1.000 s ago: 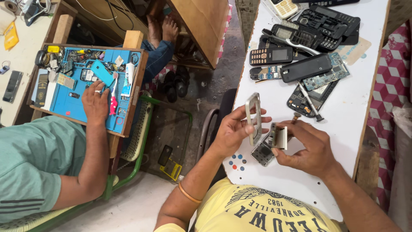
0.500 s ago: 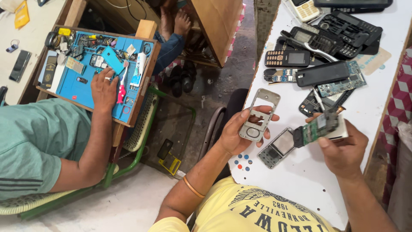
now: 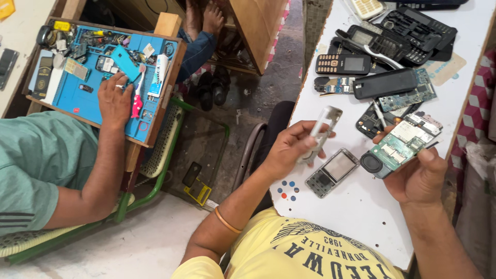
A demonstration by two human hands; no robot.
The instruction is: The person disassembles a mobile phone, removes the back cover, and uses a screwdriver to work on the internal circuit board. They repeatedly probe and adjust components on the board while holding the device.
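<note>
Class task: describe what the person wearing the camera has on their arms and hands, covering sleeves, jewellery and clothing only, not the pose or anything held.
Both forearms are bare, with no gloves on the left hand or the right hand. A thin orange bangle circles the left forearm, well above the wrist. The yellow T-shirt, with dark printed lettering and a wing-like graphic, has short sleeves. No rings or watch are visible.

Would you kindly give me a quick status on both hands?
Left hand holds grey phone frame. Right hand holds green circuit board. Phone front lies between.
</note>
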